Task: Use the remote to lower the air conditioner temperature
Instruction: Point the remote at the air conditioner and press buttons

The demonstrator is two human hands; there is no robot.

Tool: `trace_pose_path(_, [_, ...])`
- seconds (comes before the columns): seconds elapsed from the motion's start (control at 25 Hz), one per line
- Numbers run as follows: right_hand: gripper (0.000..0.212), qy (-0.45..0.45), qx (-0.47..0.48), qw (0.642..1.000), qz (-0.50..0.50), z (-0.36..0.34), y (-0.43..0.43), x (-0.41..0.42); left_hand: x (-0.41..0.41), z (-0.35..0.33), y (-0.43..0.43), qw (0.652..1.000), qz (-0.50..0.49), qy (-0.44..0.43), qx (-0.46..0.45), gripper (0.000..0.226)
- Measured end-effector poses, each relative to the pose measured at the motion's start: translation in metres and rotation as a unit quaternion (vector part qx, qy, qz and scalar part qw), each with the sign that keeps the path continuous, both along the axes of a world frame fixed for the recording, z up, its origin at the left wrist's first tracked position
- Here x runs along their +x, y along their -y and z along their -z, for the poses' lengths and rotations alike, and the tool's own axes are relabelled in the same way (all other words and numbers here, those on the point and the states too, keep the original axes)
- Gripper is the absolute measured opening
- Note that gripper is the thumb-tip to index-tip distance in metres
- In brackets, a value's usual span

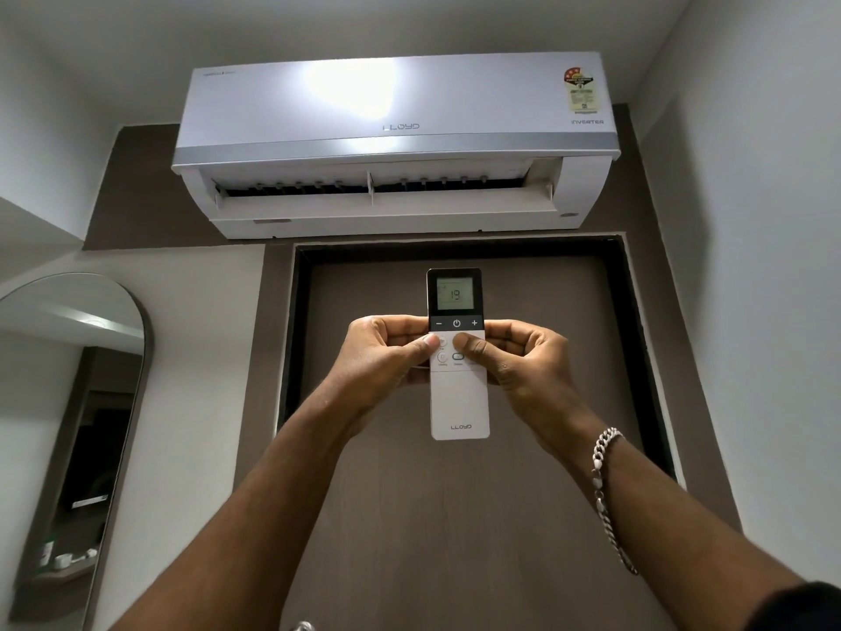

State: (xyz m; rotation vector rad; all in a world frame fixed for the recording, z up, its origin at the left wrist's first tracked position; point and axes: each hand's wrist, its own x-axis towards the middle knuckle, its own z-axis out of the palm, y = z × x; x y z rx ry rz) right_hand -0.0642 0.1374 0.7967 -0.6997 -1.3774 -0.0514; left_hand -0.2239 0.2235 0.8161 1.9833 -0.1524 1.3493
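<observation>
A white remote [459, 403] with a black top is held upright in front of me, its screen reading 19. My left hand [382, 357] grips its left edge and my right hand [523, 362] grips its right edge. Both thumbs rest on the white button area just below the black strip with the minus, power and plus keys. High on the wall above hangs the white air conditioner [391, 143], its lower flap open.
A brown door [455, 516] in a dark frame stands right behind the remote. An arched mirror [77, 425] hangs on the left wall. A white wall closes in on the right. A chain bracelet [605, 489] circles my right wrist.
</observation>
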Motion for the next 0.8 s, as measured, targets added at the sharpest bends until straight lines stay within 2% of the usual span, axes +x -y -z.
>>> trace_pose_path(0.28, [0.038, 0.006, -0.002, 1.0, -0.001, 0.004, 0.003, -0.004, 0.001, 0.003, -0.001, 1.0, 0.002, 0.005, -0.027, 0.006])
trace_pose_path(0.52, [0.035, 0.022, -0.006, 1.0, 0.011, 0.002, 0.009, -0.006, 0.003, 0.0, 0.003, 0.999, -0.022, 0.016, -0.029, 0.008])
trace_pose_path(0.68, [0.011, -0.002, -0.004, 1.0, 0.013, -0.001, 0.012, -0.007, 0.004, -0.002, 0.008, 0.999, -0.034, 0.018, -0.029, 0.011])
trace_pose_path(0.8, [0.011, -0.02, -0.004, 1.0, 0.024, -0.003, 0.012, -0.008, 0.006, -0.003, 0.01, 0.999, -0.043, 0.015, -0.029, 0.012])
